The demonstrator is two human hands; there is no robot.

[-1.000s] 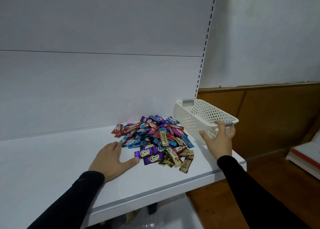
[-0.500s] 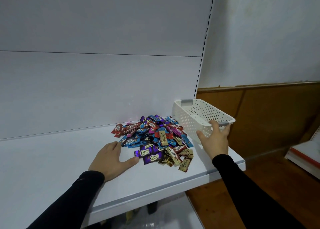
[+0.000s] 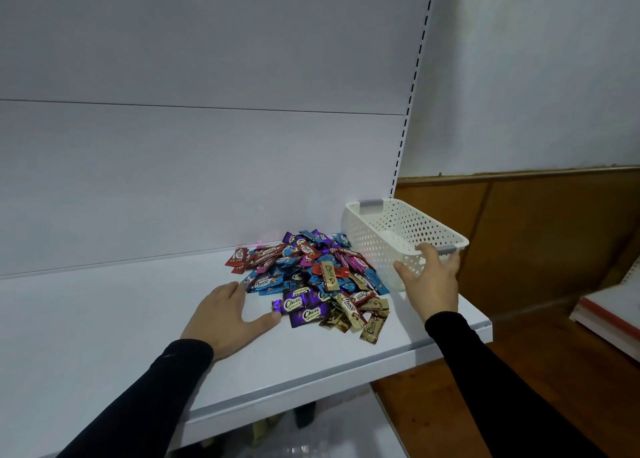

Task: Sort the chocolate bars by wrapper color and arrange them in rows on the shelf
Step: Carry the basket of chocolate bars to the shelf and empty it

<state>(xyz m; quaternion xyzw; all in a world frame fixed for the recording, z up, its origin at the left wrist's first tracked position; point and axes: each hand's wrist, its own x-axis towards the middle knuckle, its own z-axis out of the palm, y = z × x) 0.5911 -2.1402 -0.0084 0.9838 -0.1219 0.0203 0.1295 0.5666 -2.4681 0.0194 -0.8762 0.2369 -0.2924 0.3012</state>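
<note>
So right now my right hand [image 3: 429, 277] has the basket [image 3: 391, 236] by its near rim, thumb hooked over the edge and fingers curled round the grey handle bit. It's tilted, and I can't tell if it's resting on the shelf [image 3: 104, 336] or hanging off my grip. Looks empty from what I can see through the holes.

My left hand [image 3: 228, 315] is flat on the shelf, fingers spread and relaxed, holding nothing. The thumb tip is right up against a purple bar [image 3: 294, 304] at the near-left edge of the pile.

The bars [image 3: 311, 277] are all in one mixed heap between my two hands, just past my left fingertips and touching the basket side by my right. Red, blue, purple, magenta and gold all jumbled, nothing sorted yet, so I'd say this is basically the very start.

Handling-wise I reckon these are small, light, and in shiny foil-type wrappers, so probably slippery and they'll skate around if I push them. Likely snappable inside too, so no squeezing hard. Best bet is pinching each one across its short sides mid-body, or by the crimped end flap when it's buried. The loose gold bars [image 3: 360, 315] at the near edge look like the easiest first picks.
</note>
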